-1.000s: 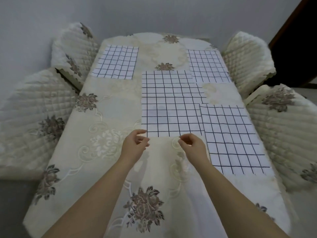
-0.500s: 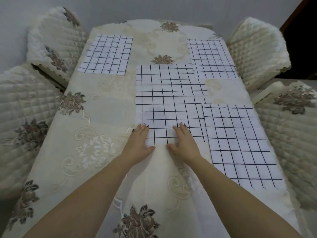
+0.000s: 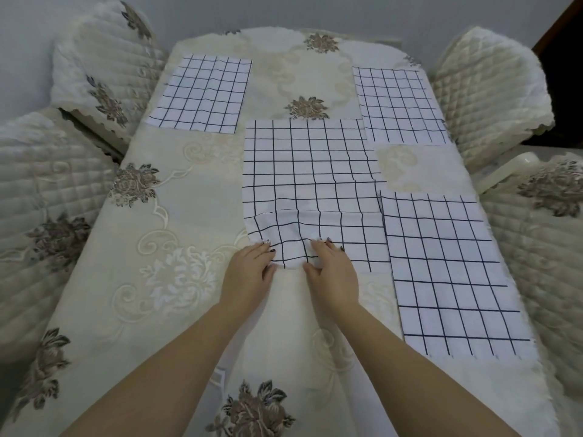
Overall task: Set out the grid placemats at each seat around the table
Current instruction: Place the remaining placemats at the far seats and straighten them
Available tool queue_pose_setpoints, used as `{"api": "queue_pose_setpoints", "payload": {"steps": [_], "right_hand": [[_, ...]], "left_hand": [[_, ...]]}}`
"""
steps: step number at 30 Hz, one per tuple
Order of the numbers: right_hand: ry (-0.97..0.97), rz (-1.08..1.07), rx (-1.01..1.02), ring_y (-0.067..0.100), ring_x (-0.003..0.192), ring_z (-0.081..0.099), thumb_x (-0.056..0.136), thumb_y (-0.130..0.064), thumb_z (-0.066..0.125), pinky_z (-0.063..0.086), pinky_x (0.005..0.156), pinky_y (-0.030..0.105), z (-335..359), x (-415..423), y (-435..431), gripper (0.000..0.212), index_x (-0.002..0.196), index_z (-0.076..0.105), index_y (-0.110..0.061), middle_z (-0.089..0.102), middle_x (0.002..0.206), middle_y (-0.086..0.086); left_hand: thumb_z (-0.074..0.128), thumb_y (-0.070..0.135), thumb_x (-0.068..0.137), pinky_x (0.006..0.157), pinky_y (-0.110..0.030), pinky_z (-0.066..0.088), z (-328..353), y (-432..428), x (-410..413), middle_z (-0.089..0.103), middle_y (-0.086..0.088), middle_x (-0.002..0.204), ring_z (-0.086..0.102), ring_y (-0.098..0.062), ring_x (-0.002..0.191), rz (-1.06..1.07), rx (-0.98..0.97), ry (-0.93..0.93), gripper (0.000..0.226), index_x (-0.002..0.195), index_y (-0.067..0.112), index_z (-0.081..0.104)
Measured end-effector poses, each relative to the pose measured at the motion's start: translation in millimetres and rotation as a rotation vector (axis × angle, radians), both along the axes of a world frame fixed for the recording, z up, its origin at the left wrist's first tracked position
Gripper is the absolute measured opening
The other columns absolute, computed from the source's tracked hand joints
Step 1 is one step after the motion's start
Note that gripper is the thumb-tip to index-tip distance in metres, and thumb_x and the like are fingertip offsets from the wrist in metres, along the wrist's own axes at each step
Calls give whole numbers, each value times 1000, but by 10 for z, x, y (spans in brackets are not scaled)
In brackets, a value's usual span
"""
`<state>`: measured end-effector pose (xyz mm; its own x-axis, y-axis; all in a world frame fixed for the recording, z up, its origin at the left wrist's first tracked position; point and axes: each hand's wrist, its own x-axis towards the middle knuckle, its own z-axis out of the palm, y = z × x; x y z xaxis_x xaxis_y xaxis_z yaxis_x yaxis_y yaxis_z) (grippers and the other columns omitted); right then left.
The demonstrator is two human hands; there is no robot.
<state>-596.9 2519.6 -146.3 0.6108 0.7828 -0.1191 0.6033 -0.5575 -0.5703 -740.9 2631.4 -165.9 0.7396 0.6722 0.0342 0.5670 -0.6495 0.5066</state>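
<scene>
central grid placemat [image 3: 309,171]: white cloth ruled with thin dark lines into squares, lying in the middle of the table [image 3: 126,279]. its far half lies flat. its near edge is rumpled, with a raised fold between my hands and the grid lines bent there.

left hand [image 3: 249,272] and right hand [image 3: 331,272]: both rest on the near edge of the central grid placemat, close together. the fingers lie nearly straight on top of the cloth and the thumbs sit at the hem. i cannot tell whether the thumbs pass under it. the fingernails are dark.

three further mats of the same pattern lie flat at the seats: far-left placemat [image 3: 202,93], well apart from the central one; far-right placemat [image 3: 397,105], whose near-left corner meets the central mat's far-right corner; near-right placemat [image 3: 448,272], whose left edge lies along the central mat's right edge, touching or slightly overlapping it.

the table carries a cream tablecloth [image 3: 189,200] with pale embossed scrolls and brown flower motifs. four chairs stand at its long sides, two left chairs [image 3: 94,64] and two right chairs [image 3: 492,86], in quilted cream covers with the same brown flowers. behind them are a pale grey wall [image 3: 284,11] and a dark opening [image 3: 564,74] at the upper right.
</scene>
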Motion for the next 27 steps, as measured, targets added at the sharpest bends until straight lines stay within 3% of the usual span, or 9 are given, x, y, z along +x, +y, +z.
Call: {"api": "queue_pose_setpoints", "payload": {"steps": [4, 8, 13, 15, 18, 21, 23, 25, 27], "right_hand": [[-20, 10, 1, 17, 138, 36, 93, -18, 53, 31, 112, 34, 20, -42, -23, 44, 137, 50, -21, 52, 141, -1], [-64, 38, 7, 22, 118, 50, 88, -10, 50, 42, 90, 30, 51, -54, -92, 43, 130, 53, -22, 60, 123, -4], [-93, 14, -22, 21, 132, 42, 84, -1, 47, 36, 106, 31, 107, 12, -227, 57, 137, 49, -20, 52, 141, 0], [-104, -30, -9, 27, 115, 51, 78, 5, 49, 38, 99, 31, 172, 82, -278, 51, 124, 59, -14, 62, 123, 4], [-135, -107, -3, 28, 85, 53, 73, 7, 47, 38, 106, 39, 276, 222, -358, 29, 85, 64, -13, 64, 83, 1], [-142, -125, -30, 26, 99, 56, 83, 1, 50, 41, 101, 35, 405, 326, -415, 27, 97, 70, -13, 70, 95, -1], [-147, -156, 4, 28, 109, 57, 84, 2, 51, 44, 100, 35, 511, 374, -459, 29, 100, 70, -13, 71, 96, 0], [-146, -185, -7, 29, 124, 50, 83, 7, 51, 48, 80, 30, 619, 428, -503, 33, 102, 69, -14, 72, 95, 1], [-128, -207, -9, 29, 133, 42, 82, 8, 51, 47, 71, 30, 715, 495, -550, 35, 104, 68, -14, 72, 95, 3]], "left_hand": [[45, 28, 82, 87, -34, 49, 60, -12, -48, 74, -5, 100, 68, -25, 96, 50, -4, -80, 35, 89, 9, 74], [50, 22, 82, 77, -24, 38, 206, -40, -59, 70, -4, 85, 59, -19, 86, 119, -22, -171, 24, 86, 8, 69], [62, 16, 89, 69, -23, 32, 433, -30, -79, 66, -3, 85, 56, -21, 83, 227, -90, -259, 6, 90, 11, 65], [62, 20, 90, 68, -28, 36, 549, 2, -103, 65, -4, 81, 56, -21, 79, 243, -92, -287, 9, 87, 11, 63], [63, 20, 91, 71, -36, 44, 747, 58, -161, 64, -5, 78, 58, -26, 78, 252, -85, -337, 11, 85, 10, 62], [62, 11, 90, 67, -28, 38, 901, 110, -216, 66, -7, 81, 61, -27, 81, 234, -33, -349, 2, 88, 10, 63], [60, 2, 88, 71, -26, 38, 1015, 127, -255, 67, -6, 88, 62, -25, 87, 236, -23, -361, 10, 91, 10, 65], [57, -2, 87, 75, -26, 41, 1151, 145, -303, 67, -6, 93, 61, -22, 90, 254, -19, -374, 17, 93, 11, 65], [56, -3, 87, 71, -17, 37, 1297, 188, -352, 68, -6, 94, 61, -19, 90, 275, 24, -394, 18, 94, 10, 66]]}}
